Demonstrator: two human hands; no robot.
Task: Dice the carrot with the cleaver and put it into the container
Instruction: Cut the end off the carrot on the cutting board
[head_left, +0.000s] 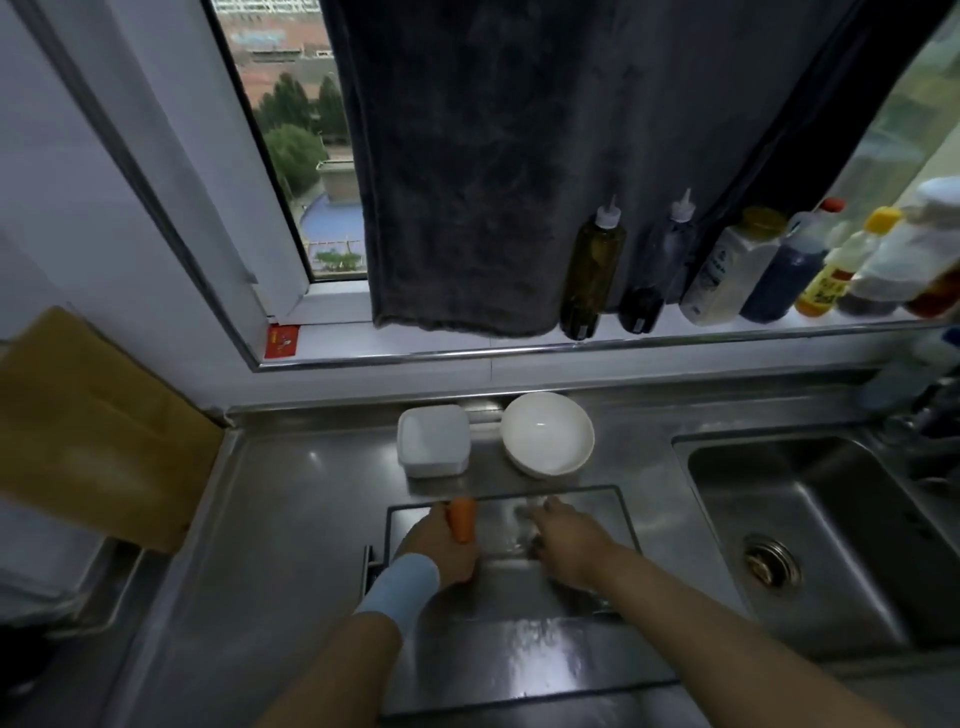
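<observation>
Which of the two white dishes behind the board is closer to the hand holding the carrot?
The square container, straight behind the left hand gripping the carrot. The round bowl sits further right.

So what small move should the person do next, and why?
Probably lay the carrot flat on the board and steady it. The left hand grips it at the board's far left corner, and no cut pieces show yet. The right hand reaches across the board, blurred; whether it holds anything cannot be told. The container behind looks empty.
</observation>
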